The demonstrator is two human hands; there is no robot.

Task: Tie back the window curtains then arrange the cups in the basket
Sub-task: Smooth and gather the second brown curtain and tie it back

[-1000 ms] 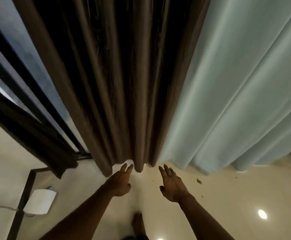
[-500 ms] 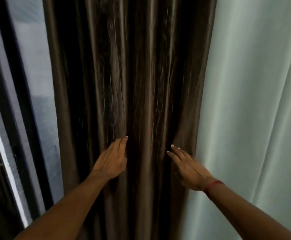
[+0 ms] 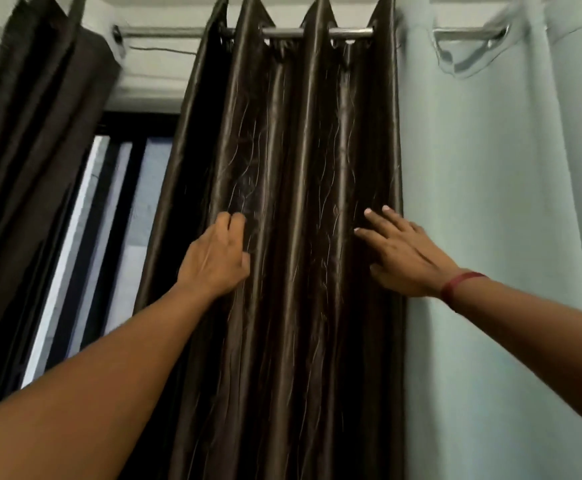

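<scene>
Window wall: glossy dark brown pleated curtain (image 3: 293,209) hangs vertically from metal rod (image 3: 296,32). Left hand (image 3: 215,259), right hand (image 3: 402,256) (red wristband) spread flat against folds, gripping nothing.

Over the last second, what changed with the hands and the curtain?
Both hands rose from the hem, up the brown curtain. Left hand and right hand now lie open against its folds, gripping nothing. Curtain still hangs untied beside the pale curtain.

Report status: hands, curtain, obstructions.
Left hand and right hand open, flat on brown curtain. Curtain hanging loose, not tied. Nothing in the way.
</scene>
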